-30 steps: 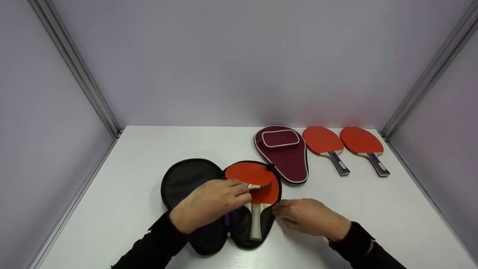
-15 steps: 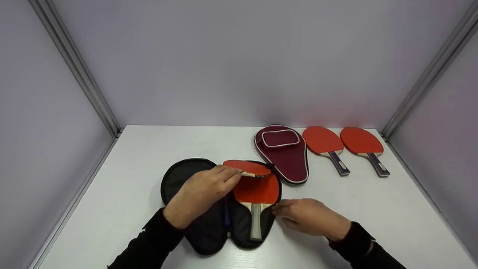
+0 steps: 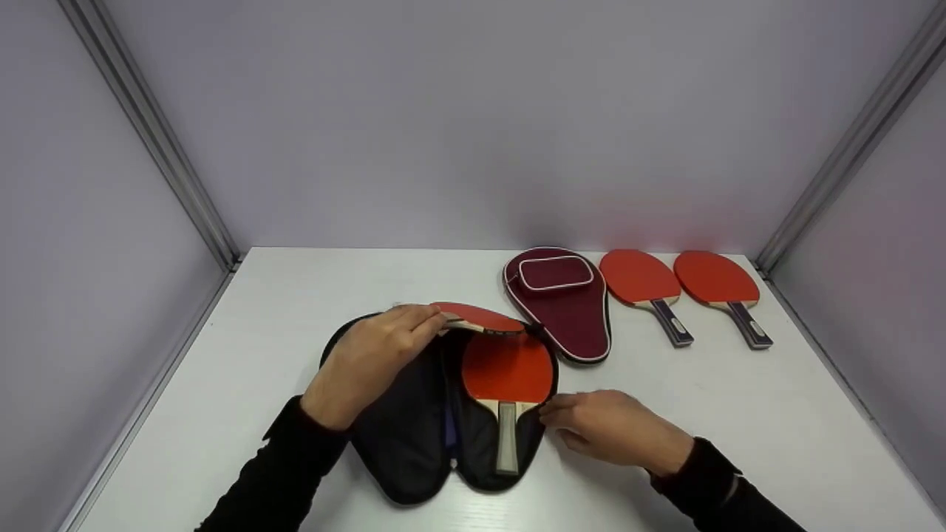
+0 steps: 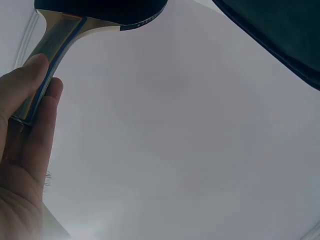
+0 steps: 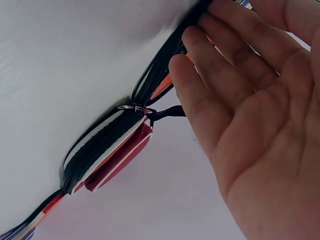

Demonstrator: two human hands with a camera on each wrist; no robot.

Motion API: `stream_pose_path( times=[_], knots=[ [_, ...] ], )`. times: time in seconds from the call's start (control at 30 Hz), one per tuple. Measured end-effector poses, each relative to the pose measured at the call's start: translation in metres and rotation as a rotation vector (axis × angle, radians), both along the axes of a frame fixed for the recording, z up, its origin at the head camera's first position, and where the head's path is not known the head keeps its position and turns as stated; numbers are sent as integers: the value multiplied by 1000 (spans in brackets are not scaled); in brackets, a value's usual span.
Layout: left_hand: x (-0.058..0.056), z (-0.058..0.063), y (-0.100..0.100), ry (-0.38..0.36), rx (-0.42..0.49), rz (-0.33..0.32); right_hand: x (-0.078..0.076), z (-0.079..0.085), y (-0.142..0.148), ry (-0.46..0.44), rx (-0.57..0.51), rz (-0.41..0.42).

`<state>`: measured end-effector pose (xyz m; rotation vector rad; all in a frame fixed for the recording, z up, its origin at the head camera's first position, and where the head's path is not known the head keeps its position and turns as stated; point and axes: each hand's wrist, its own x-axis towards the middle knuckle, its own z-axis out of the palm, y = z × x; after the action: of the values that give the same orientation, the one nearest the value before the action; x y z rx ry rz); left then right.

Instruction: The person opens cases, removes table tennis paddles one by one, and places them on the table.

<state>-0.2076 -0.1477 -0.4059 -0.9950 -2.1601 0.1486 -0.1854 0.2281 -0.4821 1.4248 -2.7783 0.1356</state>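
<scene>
My left hand holds a table tennis paddle by its handle, tilted up over the far part of an unzipped black paddle case. In the left wrist view the thumb and fingers pinch the striped wooden handle, and the paddle's underside is dark. A second red paddle lies in the case's right half, its pale handle toward me. My right hand touches that half's right edge; the right wrist view shows its fingers extended along the zippered rim.
A maroon paddle case with white piping and a small pocket lies behind the black one, right at its far edge. Two more red paddles with dark handles lie at the back right. Pale walls enclose the white table.
My left hand has lifted the upper paddle up and leftward off the other one, uncovering more of the lower paddle's red face. The right hand stays at the case's edge.
</scene>
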Motion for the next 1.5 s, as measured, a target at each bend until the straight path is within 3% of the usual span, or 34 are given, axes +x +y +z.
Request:
stream_pose_path(
  times=[0.37,0.57,0.8,1.23,1.5],
  knots=[
    [-13,5,-23,-15,103,50,4,1,-6,6,-1,129],
    [-22,5,-37,-33,176,62,7,1,-7,-67,58,83],
    [-32,7,-57,-77,248,95,7,0,-7,-102,43,62],
    [-51,2,-103,-109,415,148,6,-1,-7,-28,30,87],
    [-58,-3,-130,-137,484,207,5,-2,-9,-143,31,32]
  ],
)
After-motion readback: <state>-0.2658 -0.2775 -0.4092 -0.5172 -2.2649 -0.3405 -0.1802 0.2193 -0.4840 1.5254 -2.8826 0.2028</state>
